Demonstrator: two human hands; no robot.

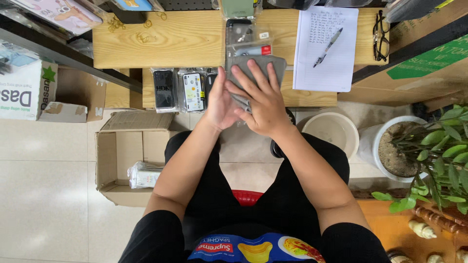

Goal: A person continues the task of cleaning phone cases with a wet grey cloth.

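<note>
Both my hands are raised over the low wooden bench [161, 41] and together hold a grey phone case [273, 64] in a clear sleeve. My right hand [263, 104] lies flat over the front of the case, fingers spread. My left hand [219, 102] supports it from the left side and underneath. Most of the case is hidden by my hands. Just beyond it lies a dark phone case in clear packaging [241, 34] on the bench. Left of my hands, three packaged phone cases [185, 90] lie side by side.
A sheet of written paper with a pen [327, 46] and black glasses [380, 35] lie on the bench at right. An open cardboard box [117, 156] holding a wrapped bundle stands on the tiled floor at left. A white bucket [334, 131] and a potted plant [414, 151] stand at right.
</note>
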